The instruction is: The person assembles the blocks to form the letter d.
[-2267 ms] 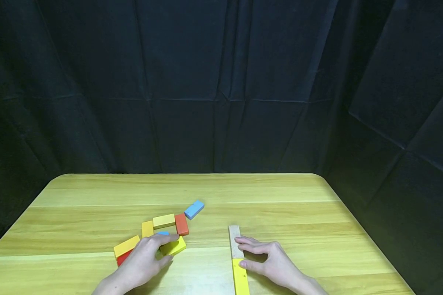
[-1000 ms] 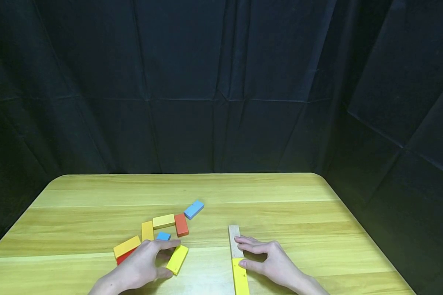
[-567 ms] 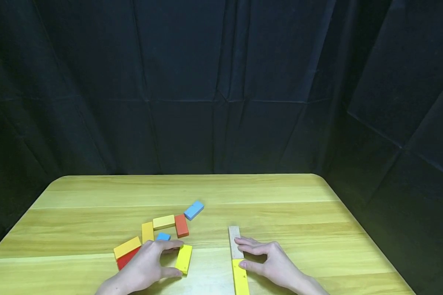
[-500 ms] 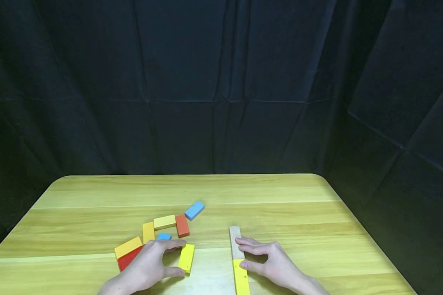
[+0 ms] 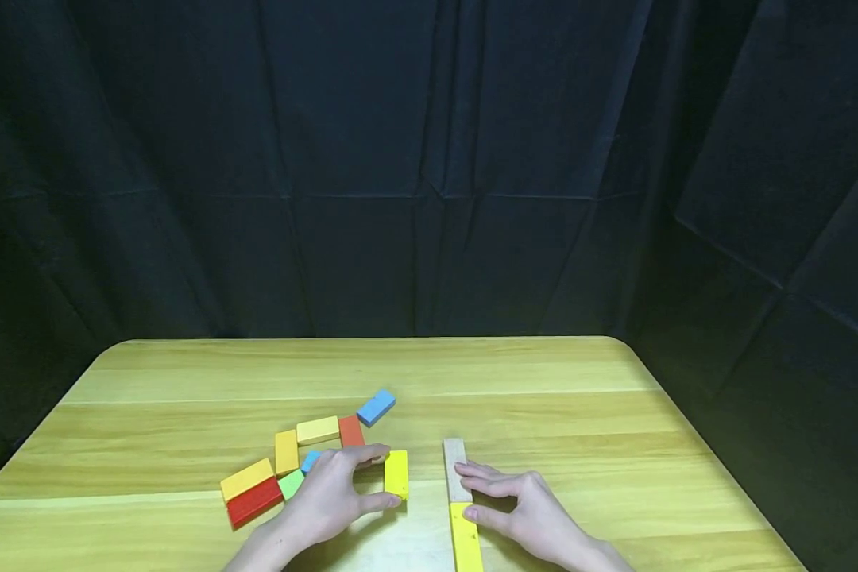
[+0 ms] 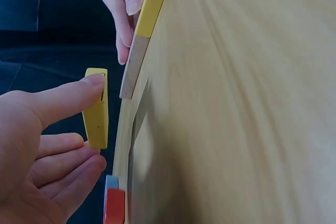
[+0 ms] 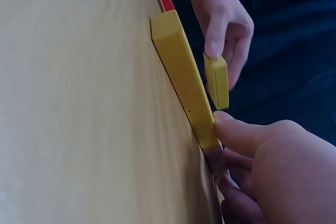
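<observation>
Between thumb and fingertips, my left hand [image 5: 332,492] pinches a yellow block [image 5: 396,475]; the left wrist view shows this block [image 6: 96,114] held above the table. To its right, a pale grey block [image 5: 454,469] and another yellow block [image 5: 465,536] lie end to end in a line. My right hand [image 5: 536,516] rests at the right side of that line, thumb on the yellow block and fingertips on the grey one. In the right wrist view the lying yellow block [image 7: 184,80] stretches away from my right thumb.
Left of my left hand lie a red block [image 5: 254,502], a green block [image 5: 291,483], orange blocks [image 5: 286,452] and a pale yellow block [image 5: 318,430]. Farther back are another red block [image 5: 351,430] and a blue block [image 5: 376,407]. A dark curtain [image 5: 357,167] hangs behind the table.
My left hand has moved right and a little away from me with the yellow block, which now stands straighter in view. The green block has come into sight. My right hand has stayed put.
</observation>
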`<state>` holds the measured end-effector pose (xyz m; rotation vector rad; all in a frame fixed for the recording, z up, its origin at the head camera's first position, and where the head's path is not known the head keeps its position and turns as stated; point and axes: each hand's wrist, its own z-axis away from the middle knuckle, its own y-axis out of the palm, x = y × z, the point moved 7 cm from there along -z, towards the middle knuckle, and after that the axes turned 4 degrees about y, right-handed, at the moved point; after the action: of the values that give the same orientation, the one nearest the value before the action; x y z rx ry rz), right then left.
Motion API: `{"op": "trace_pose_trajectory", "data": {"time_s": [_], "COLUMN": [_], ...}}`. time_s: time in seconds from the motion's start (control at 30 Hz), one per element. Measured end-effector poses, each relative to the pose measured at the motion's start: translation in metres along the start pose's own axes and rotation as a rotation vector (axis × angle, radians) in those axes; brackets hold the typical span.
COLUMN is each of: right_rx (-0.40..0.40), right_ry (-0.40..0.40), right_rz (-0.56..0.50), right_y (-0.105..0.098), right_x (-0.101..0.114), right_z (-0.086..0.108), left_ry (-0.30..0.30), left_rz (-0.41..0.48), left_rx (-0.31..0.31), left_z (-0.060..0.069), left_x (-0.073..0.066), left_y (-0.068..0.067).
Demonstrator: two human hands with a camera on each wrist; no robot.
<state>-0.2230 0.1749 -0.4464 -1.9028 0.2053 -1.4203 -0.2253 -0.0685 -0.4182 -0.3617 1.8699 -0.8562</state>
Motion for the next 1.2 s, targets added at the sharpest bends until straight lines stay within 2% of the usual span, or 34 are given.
{"op": "trace_pose_trajectory", "data": {"time_s": [0.37, 0.87, 1.2], "right_rx": [-0.045, -0.025, -0.018], "right_ry": [-0.036, -0.001, 0.002], "right_rz": [0.053, 0.025, 0.037], "right_y": [-0.001, -0.002, 0.0], "right_x": [0.002, -0.001, -0.003], "right_z": [0.001, 0.001, 0.0], "left_ry": [-0.051, -0.045, -0.047], "left_rz": [0.03, 0.079, 0.062], "left_rx": [-0.035, -0.053, -0.116], "left_z": [-0.033, -0.072, -0.088], "left_x": [-0.003, -0.002, 0.002], "left_y": [0.016, 0.037, 0.046]}}
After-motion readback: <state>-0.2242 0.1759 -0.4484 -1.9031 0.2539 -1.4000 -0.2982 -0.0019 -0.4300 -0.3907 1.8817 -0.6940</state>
